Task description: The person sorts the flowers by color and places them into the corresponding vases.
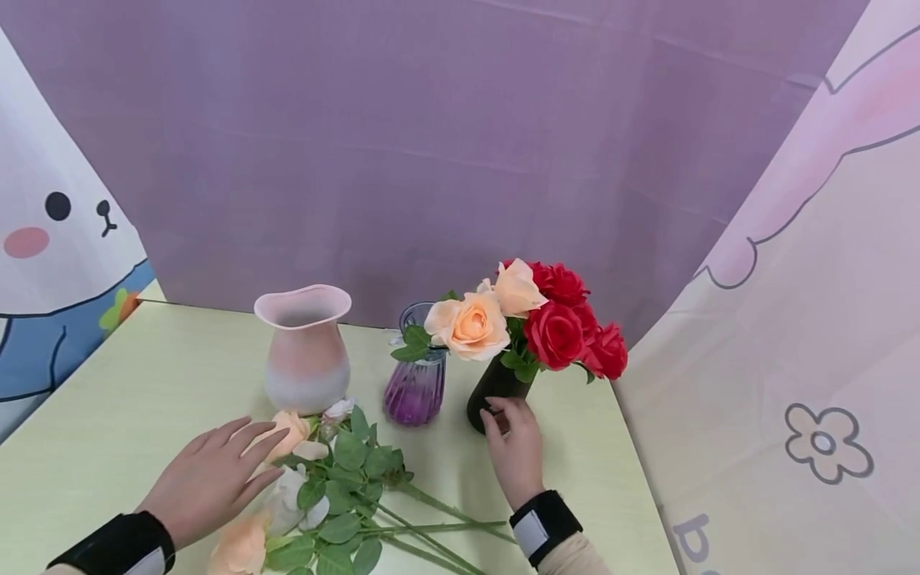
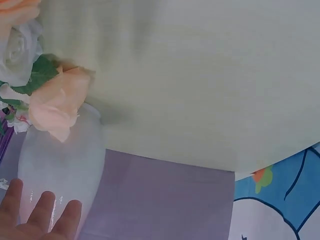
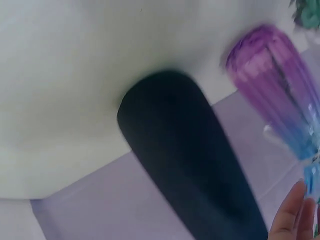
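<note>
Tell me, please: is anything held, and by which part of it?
Nothing is held: the left hand is near a peach rose, the right hand near the black vase.

Bright, even light across the pale yellow-green flat table (image 1: 194,359) here, its direction hard to call, with only soft smudges of shadow near the matte black cylindrical vase (image 1: 499,382). Behind that vase, the creased purple cloth backdrop (image 1: 431,144) takes a duller tone, and the wide head lens splays the verticals! Over to the wrist views: dimmer, greyer, hazier, the black vase's edges turning soft. Left of it, small glints dot the glossy pink-and-white flared vase (image 2: 65,165).
</note>
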Motion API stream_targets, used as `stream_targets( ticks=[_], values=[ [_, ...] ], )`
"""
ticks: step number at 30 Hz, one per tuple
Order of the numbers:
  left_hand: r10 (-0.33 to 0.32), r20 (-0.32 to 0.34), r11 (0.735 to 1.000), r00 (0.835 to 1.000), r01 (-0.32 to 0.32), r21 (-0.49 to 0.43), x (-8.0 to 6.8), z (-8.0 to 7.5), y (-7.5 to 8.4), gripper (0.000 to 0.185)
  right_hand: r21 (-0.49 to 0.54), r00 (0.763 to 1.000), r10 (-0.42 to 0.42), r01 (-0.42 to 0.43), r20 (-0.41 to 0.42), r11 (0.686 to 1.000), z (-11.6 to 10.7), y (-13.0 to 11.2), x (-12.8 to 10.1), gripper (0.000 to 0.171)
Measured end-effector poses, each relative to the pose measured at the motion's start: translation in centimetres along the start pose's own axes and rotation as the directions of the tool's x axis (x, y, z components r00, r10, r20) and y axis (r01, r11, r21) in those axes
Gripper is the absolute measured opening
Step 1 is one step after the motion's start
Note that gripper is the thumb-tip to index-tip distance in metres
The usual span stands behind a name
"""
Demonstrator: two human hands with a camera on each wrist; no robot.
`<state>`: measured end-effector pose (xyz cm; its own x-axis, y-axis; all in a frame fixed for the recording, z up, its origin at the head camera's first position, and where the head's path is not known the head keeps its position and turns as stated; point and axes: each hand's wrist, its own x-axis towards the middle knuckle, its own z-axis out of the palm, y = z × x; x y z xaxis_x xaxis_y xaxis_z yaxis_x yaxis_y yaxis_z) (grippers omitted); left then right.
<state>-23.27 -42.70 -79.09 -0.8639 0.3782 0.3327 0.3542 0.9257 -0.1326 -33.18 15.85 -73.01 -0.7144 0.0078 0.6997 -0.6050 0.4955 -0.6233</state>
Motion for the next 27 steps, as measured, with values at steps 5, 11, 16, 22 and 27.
stream_targets(
  ticks=[5, 11, 16, 22, 27],
  values=[
    [-0.026, 0.039, 1.0, 0.999, 0.026, 0.004, -1.6, 0.6, -0.1, 0.081, -0.007, 0.999, -0.039, 0.039, 0.022, 0.999, 2.3, 1.6, -3.8, 0.031],
    [-0.066, 0.08, 0.997, 0.995, 0.063, 0.035, -3.3, 2.1, -0.5, 0.084, -0.044, 0.997, -0.006, 0.009, 0.075, 0.999, 6.5, 9.9, -9.8, 0.038],
    [-0.076, 0.097, 0.997, 0.992, 0.073, 0.032, -4.5, 3.4, -0.7, 0.083, -0.096, 0.988, 0.02, -0.005, 0.152, 0.995, 7.7, 10.7, -11.8, 0.041],
    [-0.064, 0.064, 0.998, 0.996, 0.064, 0.008, -6.2, 4.6, -1.5, 0.081, -0.127, 0.977, 0.016, 0.011, 0.211, 0.992, 8.1, 8.4, -12.8, 0.047],
    [-0.069, 0.077, 0.998, 0.995, 0.069, 0.002, -7.0, 4.8, -1.4, 0.08, -0.161, 0.959, 0.038, 0.009, 0.281, 0.987, 8.7, 6.0, -13.9, 0.044]
  ],
)
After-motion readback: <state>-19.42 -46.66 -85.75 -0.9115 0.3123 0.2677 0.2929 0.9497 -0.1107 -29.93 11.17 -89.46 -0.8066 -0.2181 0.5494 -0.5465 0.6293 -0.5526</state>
